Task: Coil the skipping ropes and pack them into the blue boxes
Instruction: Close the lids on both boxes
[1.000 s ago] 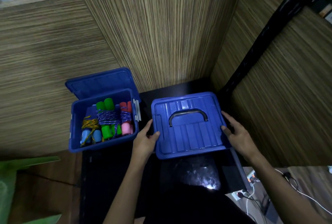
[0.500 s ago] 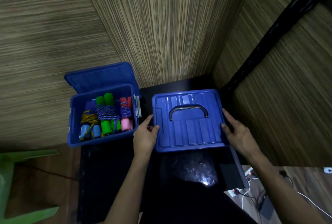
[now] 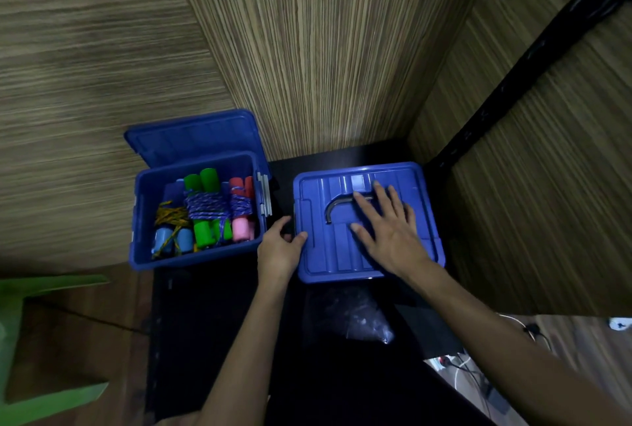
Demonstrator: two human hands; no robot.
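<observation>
Resting flat on the lid (image 3: pixel 342 247) of the closed blue box (image 3: pixel 367 271), the right hand (image 3: pixel 388 230) is seen with its fingers straight and spread; nothing is grasped by it. Its fingertips (image 3: pixel 359 196) lie over the right part of the dark curved handle (image 3: pixel 333 208) set into the lid, and the palm covers the lid's middle toward the near right corner. The lid's left edge is pinched by the left hand (image 3: pixel 278 249): the thumb is laid on top of the rim, while the curled fingers are tucked beside the box's left wall. The closed box is thus held between the two hands, one on top and one at the side, and it stands on a black table (image 3: pixel 212 323) in the corner formed by the wood-grain wall panels (image 3: pixel 307 49).

Just to the left of the left hand, an open blue box (image 3: pixel 143 220) is placed, its own lid (image 3: pixel 191 138) propped behind it against the wall. Coiled skipping ropes (image 3: pixel 205 210) are packed inside it side by side, with green, red, pink and light blue handles showing; purple-and-white and yellow cords are wound around them. No rope is touched by either hand. A crumpled clear plastic bag (image 3: pixel 362 319) lies on the table in front of the closed box. A green chair (image 3: pixel 30 292) is partly seen at the lower left, and cables (image 3: pixel 468 367) are visible on the floor at the lower right.
</observation>
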